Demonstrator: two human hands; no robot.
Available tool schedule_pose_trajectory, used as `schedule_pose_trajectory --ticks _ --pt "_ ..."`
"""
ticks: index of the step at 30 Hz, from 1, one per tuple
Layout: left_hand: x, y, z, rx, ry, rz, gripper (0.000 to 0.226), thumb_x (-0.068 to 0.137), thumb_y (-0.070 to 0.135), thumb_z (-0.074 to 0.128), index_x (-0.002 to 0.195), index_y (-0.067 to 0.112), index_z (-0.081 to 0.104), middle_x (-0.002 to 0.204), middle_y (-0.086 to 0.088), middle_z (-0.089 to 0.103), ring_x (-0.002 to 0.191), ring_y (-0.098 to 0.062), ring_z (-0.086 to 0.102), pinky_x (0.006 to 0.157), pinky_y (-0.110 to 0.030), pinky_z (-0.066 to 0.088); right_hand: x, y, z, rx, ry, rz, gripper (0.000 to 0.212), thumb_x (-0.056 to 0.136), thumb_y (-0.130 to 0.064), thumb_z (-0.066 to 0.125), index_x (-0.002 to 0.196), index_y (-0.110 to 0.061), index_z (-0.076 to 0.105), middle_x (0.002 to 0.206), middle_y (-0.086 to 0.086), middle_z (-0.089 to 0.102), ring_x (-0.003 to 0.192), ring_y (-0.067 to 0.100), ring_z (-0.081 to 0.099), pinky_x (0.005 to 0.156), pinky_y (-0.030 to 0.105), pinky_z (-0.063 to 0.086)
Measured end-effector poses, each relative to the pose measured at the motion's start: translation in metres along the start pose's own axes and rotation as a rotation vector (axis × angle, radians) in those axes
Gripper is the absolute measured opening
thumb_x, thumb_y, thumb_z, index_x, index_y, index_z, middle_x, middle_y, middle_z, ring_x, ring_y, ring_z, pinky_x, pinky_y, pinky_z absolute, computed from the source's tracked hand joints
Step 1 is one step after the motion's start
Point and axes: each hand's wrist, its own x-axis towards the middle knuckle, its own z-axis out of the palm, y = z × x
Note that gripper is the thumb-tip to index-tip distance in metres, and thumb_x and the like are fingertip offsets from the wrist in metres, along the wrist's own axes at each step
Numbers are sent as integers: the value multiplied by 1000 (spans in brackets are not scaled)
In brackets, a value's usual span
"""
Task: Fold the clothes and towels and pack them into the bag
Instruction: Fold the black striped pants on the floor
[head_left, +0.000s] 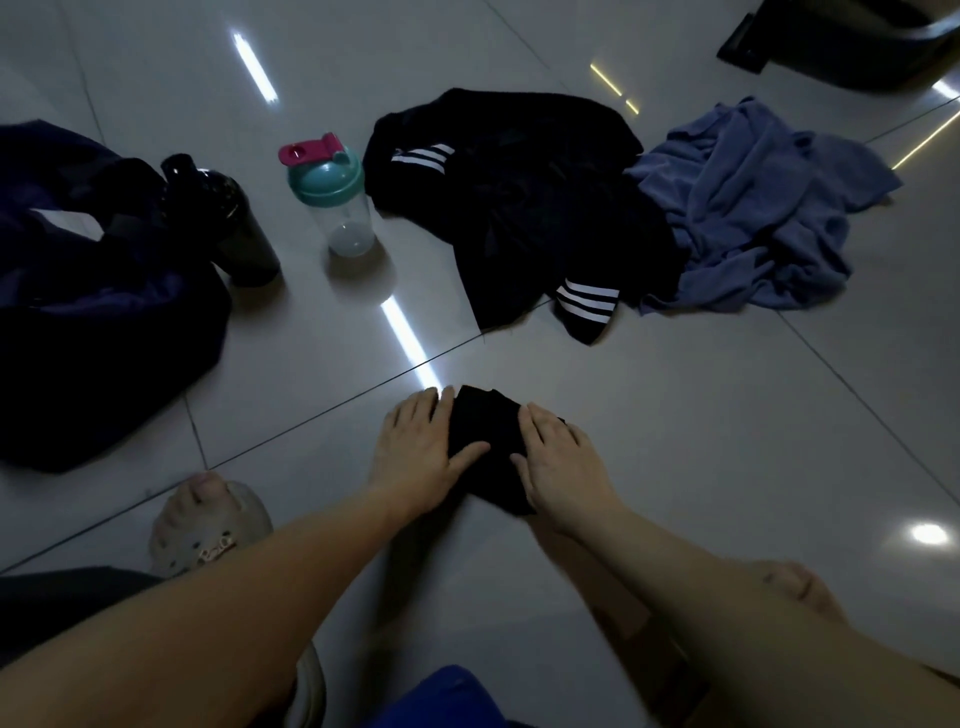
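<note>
A small black folded cloth (485, 441) lies on the tiled floor in front of me. My left hand (418, 457) lies flat on its left edge, thumb across the fabric. On the cloth's right side my right hand (558, 462) presses down with straight fingers. Farther back lies a heap of black clothes with white stripes (519, 208), and a crumpled blue towel (763, 208) touches its right side. The dark navy bag (93, 322) sits open at the left.
A black bottle (228, 218) stands against the bag, and a clear shaker with a teal lid and pink cap (332, 197) stands beside it. A dark object (852, 41) fills the top right corner. My feet in sandals (208, 525) flank my arms.
</note>
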Motion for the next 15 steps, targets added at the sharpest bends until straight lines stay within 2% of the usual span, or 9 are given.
schedule_pose_trajectory --ticks 2,3,5,7,9,12,15 --pt "-15 1 -8 -105 128 -210 75 85 76 48 131 17 49 123 -6 55 115 -27 52 95 -41 44 -4 -9 3 -34 26 71 63 104 -40 37 155 -5 26 157 13 37 142 28 38 113 45 34" --pt "-20 3 -11 -221 113 -357 66 83 74 56 117 17 53 111 -4 59 102 -26 57 86 -39 48 -6 -14 4 -56 42 109 63 102 -40 40 153 -3 31 151 15 44 136 29 45 107 46 39" --pt "-27 13 -10 -550 -55 -634 59 79 73 63 92 15 60 90 -4 68 82 -25 64 78 -39 56 -11 -25 6 -81 94 173 61 99 -41 46 146 -1 41 136 15 56 122 30 55 96 45 45" --pt "-29 27 -7 -896 -134 -760 50 74 65 70 80 15 70 76 -6 73 74 -27 70 77 -44 61 -16 -35 6 -73 117 218 60 100 -44 44 144 -2 43 134 13 57 120 29 55 95 44 45" --pt "-26 42 -11 -1089 -112 -840 38 71 49 80 88 15 75 80 -6 75 76 -27 72 77 -45 62 -17 -41 3 -42 67 255 60 103 -46 38 146 -4 39 138 12 53 125 29 51 98 43 41" --pt "-15 55 -17 -1323 -107 -932 33 70 27 88 95 12 72 88 -9 74 81 -28 72 77 -43 63 -15 -47 -2 30 27 301 56 104 -47 36 142 -7 41 137 11 51 126 29 48 100 42 38" --pt "-9 60 -23 -1477 -149 -919 35 73 12 88 103 8 70 90 -10 74 81 -25 72 65 -31 58 -14 -47 -4 179 38 313 46 103 -45 41 131 -10 51 126 11 57 118 31 52 94 43 43"
